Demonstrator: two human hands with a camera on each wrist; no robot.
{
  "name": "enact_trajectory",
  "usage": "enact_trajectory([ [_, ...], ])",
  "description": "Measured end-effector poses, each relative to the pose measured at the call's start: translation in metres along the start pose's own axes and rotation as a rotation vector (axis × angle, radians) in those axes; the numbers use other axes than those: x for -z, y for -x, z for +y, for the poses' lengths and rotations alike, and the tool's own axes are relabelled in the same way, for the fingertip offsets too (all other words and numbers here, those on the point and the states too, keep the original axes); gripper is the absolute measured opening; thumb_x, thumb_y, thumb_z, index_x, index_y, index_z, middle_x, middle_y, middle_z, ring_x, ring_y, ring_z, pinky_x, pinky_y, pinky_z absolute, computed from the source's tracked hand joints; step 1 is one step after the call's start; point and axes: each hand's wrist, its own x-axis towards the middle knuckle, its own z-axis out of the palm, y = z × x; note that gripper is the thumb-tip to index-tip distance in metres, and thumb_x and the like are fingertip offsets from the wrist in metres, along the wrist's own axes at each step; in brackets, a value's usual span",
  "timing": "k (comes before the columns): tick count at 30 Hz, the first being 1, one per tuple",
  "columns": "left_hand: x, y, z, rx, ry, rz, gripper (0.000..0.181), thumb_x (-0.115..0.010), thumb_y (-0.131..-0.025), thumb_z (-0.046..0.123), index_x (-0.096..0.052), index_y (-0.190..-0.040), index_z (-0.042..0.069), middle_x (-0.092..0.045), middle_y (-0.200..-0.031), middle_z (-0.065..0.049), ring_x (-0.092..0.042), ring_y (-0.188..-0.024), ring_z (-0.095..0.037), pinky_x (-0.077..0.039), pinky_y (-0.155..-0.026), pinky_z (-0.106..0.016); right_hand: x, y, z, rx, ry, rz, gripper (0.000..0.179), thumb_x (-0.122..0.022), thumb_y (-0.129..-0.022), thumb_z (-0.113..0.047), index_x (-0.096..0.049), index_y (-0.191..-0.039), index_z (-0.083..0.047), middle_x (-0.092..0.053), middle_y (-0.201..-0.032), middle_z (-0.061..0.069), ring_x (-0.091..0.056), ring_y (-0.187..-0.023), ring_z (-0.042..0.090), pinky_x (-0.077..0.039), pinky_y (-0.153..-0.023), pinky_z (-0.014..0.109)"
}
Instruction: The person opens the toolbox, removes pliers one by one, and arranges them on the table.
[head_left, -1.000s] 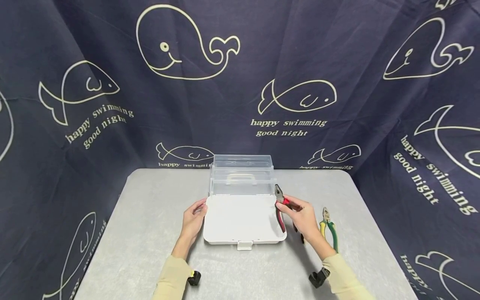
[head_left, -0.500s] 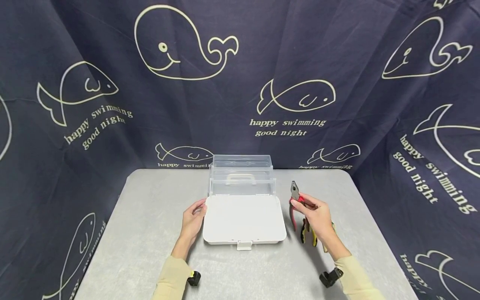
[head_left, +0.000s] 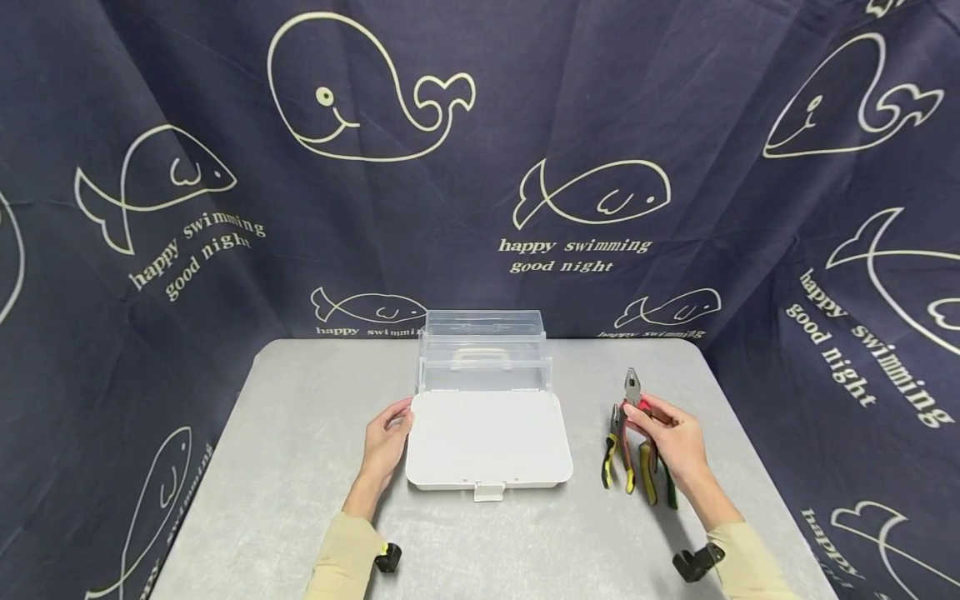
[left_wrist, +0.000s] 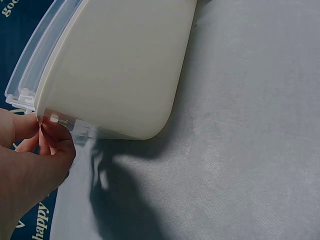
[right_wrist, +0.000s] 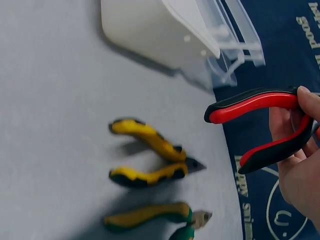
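Observation:
My right hand [head_left: 675, 437] grips a pair of combination pliers [head_left: 632, 385] with red-and-black handles near the pivot. In the right wrist view the handles of the pliers stand spread apart, raised over the table. Below that hand lie yellow-and-black pointed pliers [right_wrist: 155, 142] and a pair of green-and-yellow pliers [right_wrist: 145, 215], the latter partly hidden by the hand in the head view. My left hand [head_left: 386, 437] pinches the left rear edge of a white toolbox [head_left: 450, 484] between thumb and fingers. Clear tiered trays [head_left: 483, 350] stand up at the back of the toolbox.
A grey table [head_left: 315, 392] carries everything, with a dark blue printed curtain [head_left: 465, 208] close behind its far edge and along both sides. The latch [head_left: 489, 492] of the toolbox faces the table's front. The several pliers are right of the toolbox.
My right hand has carried the red-and-black pliers rightward from beside the toolbox to over the other pliers. The left hand and toolbox have stayed in place.

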Motion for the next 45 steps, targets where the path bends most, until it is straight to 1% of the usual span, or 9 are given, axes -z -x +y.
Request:
enact_trajectory([
  [5,-0.001,-0.006,-0.009,0.022,0.002,0.008,0.037,-0.059,-0.102,0.000,-0.058,-0.137,-0.010,-0.058,-0.130,-0.028,-0.060,-0.114,-0.031,-0.050,-0.083,-0.014,0.020,-0.001,0.004,0.001,-0.027,0.010,0.031,-0.077,-0.090,0.001,-0.075,-0.120,-0.010,-0.078,-0.094,-0.004,-0.076,-0.081,0.011,-0.059,-0.078,0.026],
  [9,0.000,-0.015,-0.028,0.024,0.017,0.012,0.038,-0.060,-0.102,0.003,-0.058,-0.139,-0.007,-0.058,-0.132,-0.025,-0.058,-0.119,-0.031,-0.049,-0.084,-0.013,0.034,-0.002,0.007,-0.021,-0.038,0.026,0.032,-0.076,-0.091,0.001,-0.074,-0.121,-0.010,-0.078,-0.094,-0.004,-0.076,-0.080,0.013,-0.060,-0.078,0.028],
  [12,0.001,-0.018,-0.034,0.015,0.023,0.014,0.038,-0.061,-0.102,0.004,-0.059,-0.139,-0.005,-0.058,-0.133,-0.024,-0.058,-0.120,-0.031,-0.049,-0.086,-0.014,0.045,-0.004,0.009,-0.036,-0.033,0.041,0.036,-0.076,-0.090,0.002,-0.073,-0.124,-0.010,-0.078,-0.096,-0.005,-0.076,-0.081,0.012,-0.060,-0.078,0.027],
  [25,0.003,-0.019,-0.038,0.034,-0.007,0.029,0.035,-0.061,-0.103,0.006,-0.062,-0.137,0.000,-0.060,-0.128,-0.017,-0.062,-0.111,-0.019,-0.051,-0.087,-0.017,0.086,-0.007,0.026,-0.070,-0.016,0.079,0.031,-0.077,-0.091,0.000,-0.074,-0.107,-0.026,-0.077,-0.095,-0.008,-0.076,-0.081,0.011,-0.060,-0.078,0.030],
  [31,0.002,-0.019,-0.036,0.022,-0.002,0.027,0.036,-0.061,-0.103,0.006,-0.061,-0.137,-0.003,-0.059,-0.130,-0.021,-0.061,-0.116,-0.028,-0.051,-0.086,-0.017,0.103,-0.003,0.036,-0.125,0.038,0.122,0.028,-0.080,-0.089,-0.005,-0.075,-0.106,-0.028,-0.076,-0.093,-0.013,-0.075,-0.078,0.009,-0.060,-0.076,0.028],
  [37,0.001,-0.019,-0.031,0.027,0.009,0.008,0.038,-0.059,-0.103,0.005,-0.058,-0.140,-0.006,-0.057,-0.133,-0.024,-0.060,-0.119,-0.031,-0.050,-0.085,-0.015,0.114,-0.001,0.046,-0.175,0.046,0.145,0.032,-0.080,-0.089,-0.004,-0.072,-0.094,-0.035,-0.075,-0.089,-0.015,-0.075,-0.074,0.008,-0.060,-0.072,0.025],
  [39,0.000,-0.017,-0.027,0.032,0.006,0.003,0.038,-0.058,-0.103,0.003,-0.056,-0.140,-0.007,-0.057,-0.133,-0.025,-0.060,-0.118,-0.031,-0.050,-0.085,-0.015,0.117,-0.001,0.050,-0.194,0.054,0.144,0.029,-0.079,-0.090,-0.004,-0.072,-0.097,-0.031,-0.074,-0.087,-0.015,-0.074,-0.074,0.007,-0.060,-0.072,0.025],
  [41,0.000,-0.012,-0.018,0.035,0.003,-0.001,0.038,-0.057,-0.103,0.001,-0.056,-0.140,-0.008,-0.056,-0.132,-0.026,-0.060,-0.116,-0.029,-0.050,-0.086,-0.016,0.119,0.000,0.053,-0.216,0.080,0.145,0.028,-0.079,-0.090,-0.004,-0.071,-0.112,-0.019,-0.074,-0.086,-0.016,-0.074,-0.074,0.006,-0.060,-0.072,0.025],
  [45,-0.001,-0.003,-0.001,0.039,0.000,-0.008,0.037,-0.057,-0.103,0.000,-0.056,-0.139,-0.010,-0.057,-0.130,-0.027,-0.060,-0.112,-0.026,-0.051,-0.086,-0.017,0.120,0.000,0.058,-0.261,0.171,0.143,0.058,-0.077,-0.091,-0.003,-0.050,-0.140,0.015,-0.073,-0.084,-0.015,-0.074,-0.074,0.006,-0.061,-0.073,0.028],
])
